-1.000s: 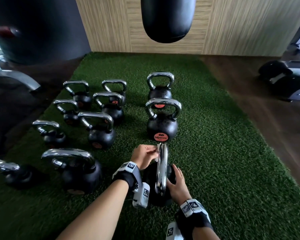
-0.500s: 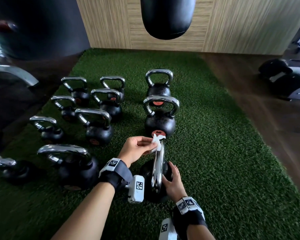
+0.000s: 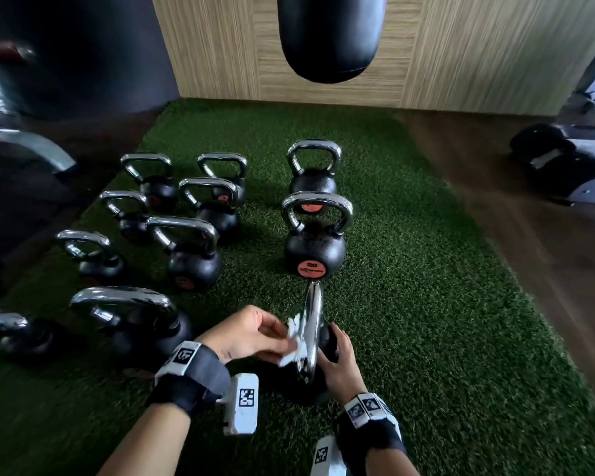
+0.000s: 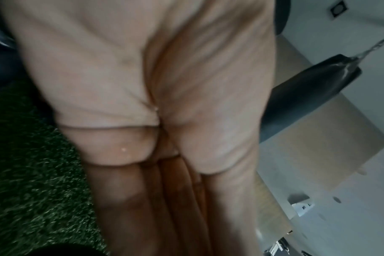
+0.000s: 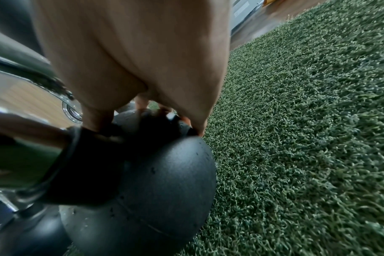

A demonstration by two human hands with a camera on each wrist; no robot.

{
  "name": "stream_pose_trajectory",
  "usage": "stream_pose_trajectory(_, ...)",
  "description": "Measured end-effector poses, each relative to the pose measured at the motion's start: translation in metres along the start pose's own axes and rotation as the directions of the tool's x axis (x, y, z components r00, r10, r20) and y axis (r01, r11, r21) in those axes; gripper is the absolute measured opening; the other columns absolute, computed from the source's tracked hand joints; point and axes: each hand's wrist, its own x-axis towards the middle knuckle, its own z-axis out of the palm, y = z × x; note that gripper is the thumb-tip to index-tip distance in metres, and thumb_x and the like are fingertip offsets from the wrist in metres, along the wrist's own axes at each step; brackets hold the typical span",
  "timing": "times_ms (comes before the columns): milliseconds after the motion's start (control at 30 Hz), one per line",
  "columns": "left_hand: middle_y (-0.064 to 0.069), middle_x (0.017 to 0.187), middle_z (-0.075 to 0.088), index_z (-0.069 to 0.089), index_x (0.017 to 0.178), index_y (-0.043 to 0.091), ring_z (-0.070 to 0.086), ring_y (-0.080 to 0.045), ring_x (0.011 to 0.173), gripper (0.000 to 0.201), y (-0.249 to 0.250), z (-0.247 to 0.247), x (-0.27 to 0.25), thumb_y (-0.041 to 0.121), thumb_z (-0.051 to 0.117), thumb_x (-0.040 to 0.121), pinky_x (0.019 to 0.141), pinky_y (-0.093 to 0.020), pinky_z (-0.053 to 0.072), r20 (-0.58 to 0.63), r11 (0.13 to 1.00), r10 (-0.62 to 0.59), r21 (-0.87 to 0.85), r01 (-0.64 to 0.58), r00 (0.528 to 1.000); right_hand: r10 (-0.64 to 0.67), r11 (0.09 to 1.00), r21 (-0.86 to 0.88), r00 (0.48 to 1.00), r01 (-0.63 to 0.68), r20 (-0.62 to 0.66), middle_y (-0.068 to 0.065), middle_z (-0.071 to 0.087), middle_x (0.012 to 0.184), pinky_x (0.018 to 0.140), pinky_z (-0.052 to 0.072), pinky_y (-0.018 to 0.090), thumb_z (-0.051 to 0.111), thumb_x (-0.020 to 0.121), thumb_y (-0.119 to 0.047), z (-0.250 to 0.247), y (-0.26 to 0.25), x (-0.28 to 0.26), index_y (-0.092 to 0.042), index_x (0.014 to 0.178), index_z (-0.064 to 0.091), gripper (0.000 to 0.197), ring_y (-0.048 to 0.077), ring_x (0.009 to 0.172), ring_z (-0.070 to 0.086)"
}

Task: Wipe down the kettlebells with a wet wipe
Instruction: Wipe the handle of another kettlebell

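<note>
A black kettlebell (image 3: 311, 383) with a chrome handle (image 3: 312, 324) stands nearest me on the green turf; its round body (image 5: 156, 190) fills the right wrist view. My left hand (image 3: 255, 334) pinches a crumpled white wet wipe (image 3: 294, 341) against the left side of that handle, about halfway down. My right hand (image 3: 337, 365) rests on the right shoulder of the body, fingers spread over it (image 5: 143, 78). In the left wrist view only my palm and curled fingers (image 4: 143, 121) show; the wipe is hidden there.
Several more kettlebells stand on the turf (image 3: 426, 304): one marked 20 (image 3: 315, 249) just ahead, another (image 3: 313, 173) behind it, a cluster to the left (image 3: 193, 255). A black punching bag (image 3: 330, 32) hangs ahead. Wooden floor (image 3: 547, 252) and gym gear (image 3: 564, 163) lie right.
My left hand has slid the wipe from the top of the handle down its left side toward me. My right hand stays on the body.
</note>
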Motion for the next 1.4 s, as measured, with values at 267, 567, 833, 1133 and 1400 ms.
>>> stream_pose_trajectory(267,-0.002,0.073,0.076,0.079,0.065,0.022,0.069,-0.009,0.065,0.014,-0.016,0.001,-0.011,0.012,0.09,0.065,0.064,-0.025,0.06,0.04,0.987,0.062,0.146,-0.067,0.997,-0.004,1.0,0.004,1.0,0.004,0.02,0.012,0.027,0.16,0.121,0.03,0.036,0.074,0.09,-0.027,-0.001,0.001,0.001,-0.015,0.153,0.035,0.075,0.023,0.145,0.035)
stream_pose_trajectory(567,0.005,0.082,0.079,0.08,0.077,0.026,0.066,-0.002,0.075,0.021,-0.029,0.002,-0.012,0.008,0.09,0.073,0.07,-0.02,0.051,0.059,0.922,0.088,0.372,-0.103,0.994,-0.008,1.0,0.007,1.0,0.008,0.03,0.011,0.027,0.16,0.118,0.033,0.035,0.072,0.091,-0.026,-0.002,0.003,0.0,-0.016,0.153,0.035,0.073,0.025,0.141,0.039)
stream_pose_trajectory(833,0.005,0.089,0.08,0.084,0.092,0.022,0.07,-0.003,0.081,0.019,-0.047,0.007,-0.007,0.021,0.09,0.074,0.077,-0.023,0.054,-0.005,0.915,0.09,0.395,-0.081,0.996,0.007,1.0,-0.02,1.0,-0.007,0.026,0.012,0.027,0.161,0.113,0.033,0.029,0.072,0.091,-0.025,-0.002,0.001,-0.001,-0.016,0.153,0.035,0.073,0.025,0.14,0.041)
stream_pose_trajectory(1133,0.015,0.089,0.079,0.082,0.082,0.04,0.071,0.005,0.08,0.017,-0.02,-0.001,-0.005,0.034,0.087,0.066,0.075,-0.008,0.051,-0.365,0.945,0.327,0.155,-0.29,0.872,-0.23,0.973,-0.094,0.927,0.212,-0.295,0.003,0.07,0.114,0.085,0.06,0.04,0.075,0.088,-0.02,-0.045,-0.082,-0.022,-0.034,0.122,0.066,0.037,0.015,0.093,0.069)
stream_pose_trajectory(1400,0.0,0.073,0.072,0.077,0.078,0.019,0.066,-0.007,0.063,0.029,0.033,0.011,-0.008,0.037,0.092,0.062,0.063,-0.017,0.055,-0.277,0.886,0.245,-0.324,-0.331,0.929,-0.597,0.8,-0.049,0.801,0.599,0.041,-0.013,0.072,0.109,0.09,0.059,0.036,0.079,0.068,-0.048,-0.051,-0.155,-0.035,-0.034,0.111,0.074,0.045,0.007,0.092,0.07)
